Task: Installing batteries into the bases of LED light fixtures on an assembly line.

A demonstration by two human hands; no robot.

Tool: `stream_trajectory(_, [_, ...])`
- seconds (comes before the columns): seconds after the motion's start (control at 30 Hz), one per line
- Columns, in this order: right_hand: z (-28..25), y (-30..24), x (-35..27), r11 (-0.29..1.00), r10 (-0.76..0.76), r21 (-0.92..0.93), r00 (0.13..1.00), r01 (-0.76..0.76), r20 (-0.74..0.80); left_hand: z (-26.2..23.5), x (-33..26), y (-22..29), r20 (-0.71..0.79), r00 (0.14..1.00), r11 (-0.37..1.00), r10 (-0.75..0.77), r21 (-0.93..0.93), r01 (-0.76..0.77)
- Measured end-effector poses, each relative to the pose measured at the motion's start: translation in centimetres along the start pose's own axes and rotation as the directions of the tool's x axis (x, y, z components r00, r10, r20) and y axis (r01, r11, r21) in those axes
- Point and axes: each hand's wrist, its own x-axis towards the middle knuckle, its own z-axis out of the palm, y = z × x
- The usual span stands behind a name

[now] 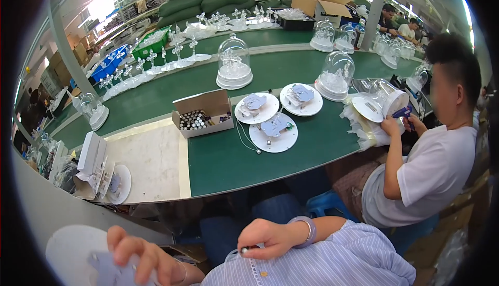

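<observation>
At the lower left, my left hand (140, 257) is closed on a round white base (67, 247) with a grey plate fixed to its face; the picture's lower edge cuts off part of it. My right hand (270, 238), a pale bangle at its wrist, is held before my striped shirt. Its curled fingers pinch a small dark piece with a silvery end (245, 250), mostly hidden by the fingers. On the green table ahead lie similar white bases (275, 143) with grey plates, thin wires and a small metal end. Beside them stands an open cardboard box (208, 132) of small cylindrical batteries.
Glass domes (234, 62) on white bases stand farther back. More white bases (120, 184) lean by white boxes at the table's left end. At the right, a person (426, 161) holds a purple tool (403, 112) against a domed piece. A blue stool (330, 205) is under the table.
</observation>
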Motion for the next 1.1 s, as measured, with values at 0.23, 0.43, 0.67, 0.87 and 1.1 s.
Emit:
stream_trajectory(0.23, [-2.8, 1.7, -0.5, 0.846, 0.329, -0.234, 0.813, -0.48, -0.48, -4.5, -2.5, 0.9, -0.138, 0.926, 0.579, 0.352, 0.809, -0.1])
stream_trajectory(0.43, [-4.7, 0.3, -1.8, 0.992, 0.129, 0.06, 0.831, -0.114, -0.541, -5.4, -1.1, -4.5, -0.129, 0.94, 0.106, 0.315, 0.989, 0.1])
stream_trajectory(0.67, [-7.1, -1.2, -2.4, 0.9, 0.406, 0.377, 0.73, -0.218, -0.55, -6.8, -0.2, -5.6, 0.262, 0.909, -0.584, -0.323, 0.7, -0.41])
stream_trajectory(0.87, [-7.9, -1.3, -2.8, 0.849, 0.47, 0.506, 0.651, -0.15, -0.596, -8.0, -0.4, -7.9, 0.204, 0.842, -0.545, -0.5, 0.682, -0.489])
stream_trajectory(1.1, [-13.7, -2.1, -8.0, 0.852, 0.506, 0.499, 0.5, -0.16, -0.703, -8.8, -1.1, -8.4, 0.188, 0.895, -0.367, -0.405, 0.863, -0.347])
